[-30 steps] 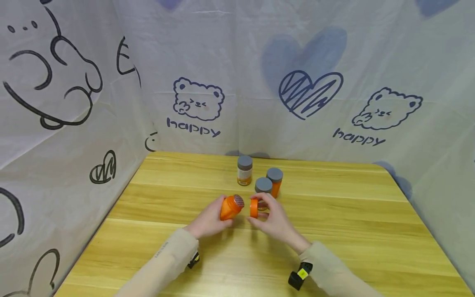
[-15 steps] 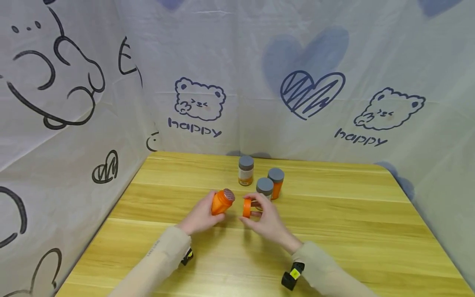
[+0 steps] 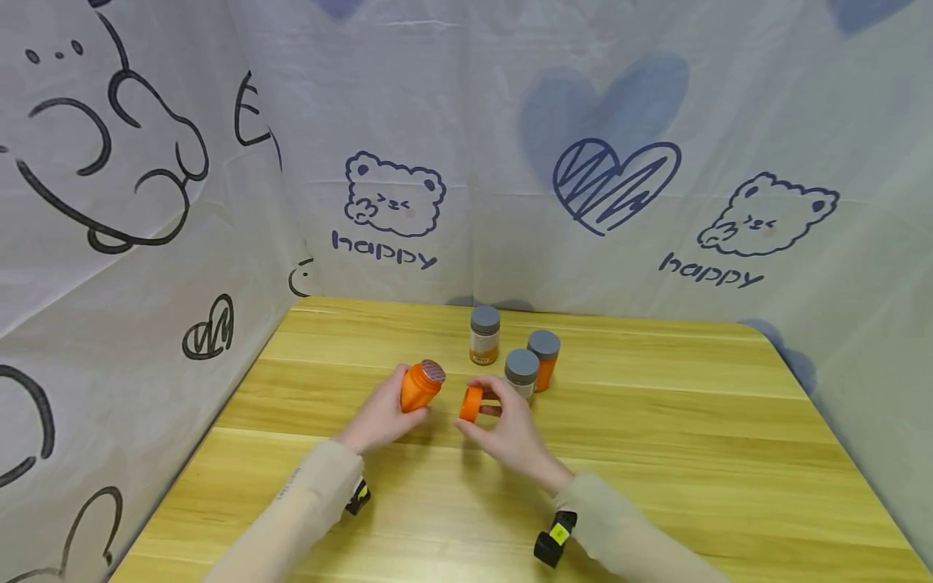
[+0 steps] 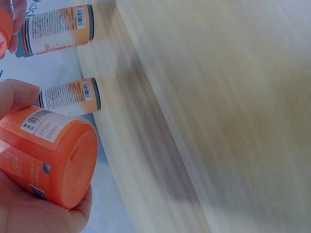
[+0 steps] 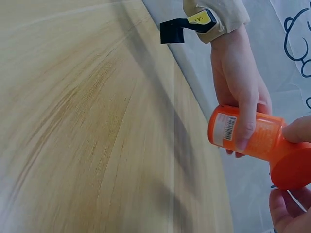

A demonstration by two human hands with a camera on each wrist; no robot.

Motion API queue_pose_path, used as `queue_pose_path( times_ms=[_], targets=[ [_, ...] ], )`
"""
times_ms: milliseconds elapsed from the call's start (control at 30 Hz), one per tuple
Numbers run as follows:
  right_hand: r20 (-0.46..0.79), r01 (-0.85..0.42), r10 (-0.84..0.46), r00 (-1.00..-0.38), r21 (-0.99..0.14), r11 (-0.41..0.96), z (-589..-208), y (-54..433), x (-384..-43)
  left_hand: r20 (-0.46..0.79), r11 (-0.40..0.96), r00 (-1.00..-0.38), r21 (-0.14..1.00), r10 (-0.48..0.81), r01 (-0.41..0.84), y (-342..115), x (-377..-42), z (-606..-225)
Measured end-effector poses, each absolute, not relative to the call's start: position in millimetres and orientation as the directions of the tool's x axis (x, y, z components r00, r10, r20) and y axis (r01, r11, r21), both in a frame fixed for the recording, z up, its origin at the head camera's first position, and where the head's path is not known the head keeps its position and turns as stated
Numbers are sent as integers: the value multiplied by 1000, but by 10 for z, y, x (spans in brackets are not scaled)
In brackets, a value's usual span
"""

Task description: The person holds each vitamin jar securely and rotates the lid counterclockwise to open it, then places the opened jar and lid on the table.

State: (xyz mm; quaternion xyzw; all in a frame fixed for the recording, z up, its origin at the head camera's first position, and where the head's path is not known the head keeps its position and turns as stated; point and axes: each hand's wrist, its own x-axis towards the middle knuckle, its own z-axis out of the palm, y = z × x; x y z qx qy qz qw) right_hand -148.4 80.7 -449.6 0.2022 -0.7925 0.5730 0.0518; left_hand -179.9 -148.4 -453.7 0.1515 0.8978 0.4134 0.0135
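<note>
My left hand (image 3: 384,414) grips an orange plastic bottle (image 3: 417,389) above the table, its uncapped mouth tilted up and to the right. A silvery, patterned surface covers that mouth. To its right, my right hand (image 3: 508,427) pinches an orange screw cap (image 3: 470,404) on edge between thumb and fingers, apart from the bottle. In the left wrist view the bottle's base (image 4: 80,165) faces the camera, with the thumb and palm around its labelled side. The right wrist view shows the cap's flat top (image 5: 293,169) overlapping the bottle's mouth end, which it hides.
Behind my hands stand three grey-lidded containers: a jar (image 3: 484,336) at the back, another jar (image 3: 521,373) close beyond my right hand, and an orange bottle (image 3: 544,356). The wooden table (image 3: 692,429) meets a drawn-on white cloth (image 3: 503,162) at its back.
Both hands have moved left, the left one also slightly away from me, carrying the bottle and the cap. The cap has tilted a little. The standing containers have stayed put.
</note>
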Motion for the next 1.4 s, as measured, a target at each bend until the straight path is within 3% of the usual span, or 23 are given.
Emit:
queue_pose_path(
  times_ms=[900,1400],
  targets=[
    [323,-346,-133,-937,-910,226,-4746,421,-1701,96,567,-984,807,150,165,-1755,-1933,-4526],
    [334,-324,-11,-943,-907,270,-4831,183,-1811,68,417,-994,904,87,98,-1808,-1982,-4533]
  ],
)
